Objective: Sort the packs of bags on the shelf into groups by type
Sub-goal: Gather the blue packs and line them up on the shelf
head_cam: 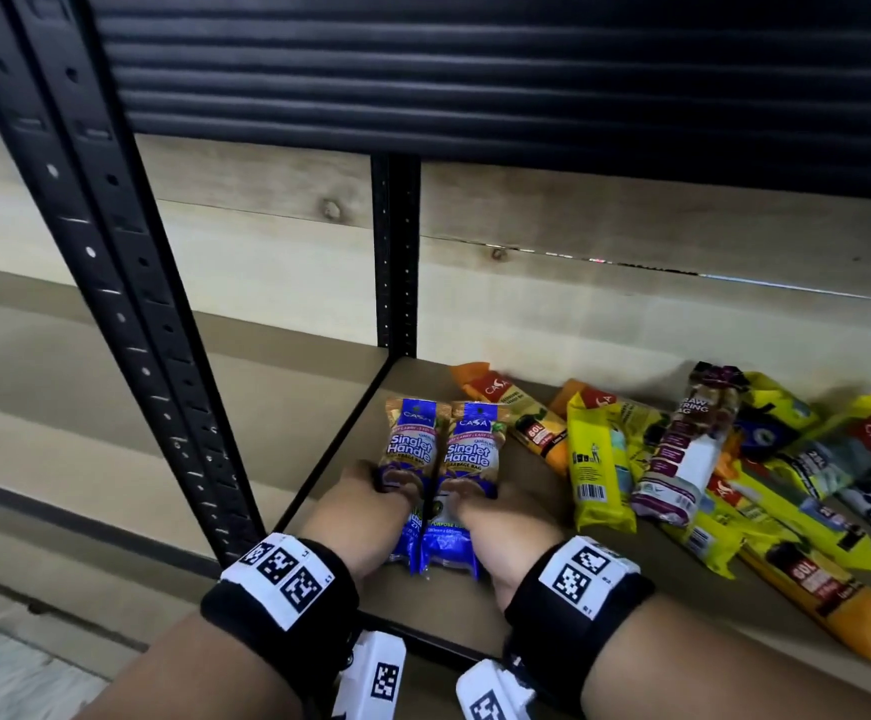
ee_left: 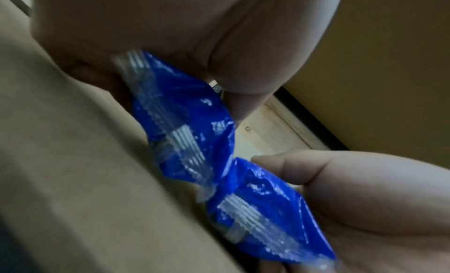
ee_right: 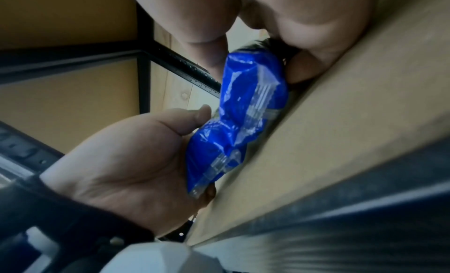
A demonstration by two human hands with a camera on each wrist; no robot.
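Gripping blue packs with hands

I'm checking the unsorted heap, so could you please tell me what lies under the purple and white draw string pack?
The purple and white draw string pack lies on yellow packs, with orange packs showing behind. Whatever is directly beneath its middle is covered.
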